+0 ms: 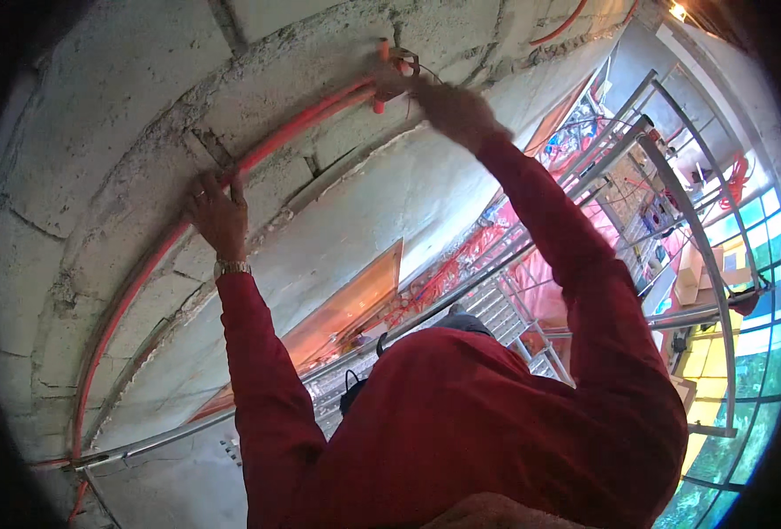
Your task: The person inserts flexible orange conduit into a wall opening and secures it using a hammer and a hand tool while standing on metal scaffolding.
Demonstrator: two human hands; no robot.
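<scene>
Grips the red conduit [293, 128] with the left hand [216, 216], thumb and fingers bent around it close against the block wall [134, 106]. Reaches with the right hand [456, 110] to an orange fitting [383, 50] at the conduit's right-hand end; cannot tell, through the motion blur, whether closed on it or only touching. Has the conduit running along the bare blocks, above the rough upper edge of the plaster [443, 167], looking doubled near the fitting. Wears a metal-banded watch [232, 266] on the left wrist and long red sleeves [545, 198]. Has an orange board [346, 304] beside the plaster, metal tubing [698, 231] beyond the right arm, and a red coil [736, 181] near a barred window [768, 366].
</scene>
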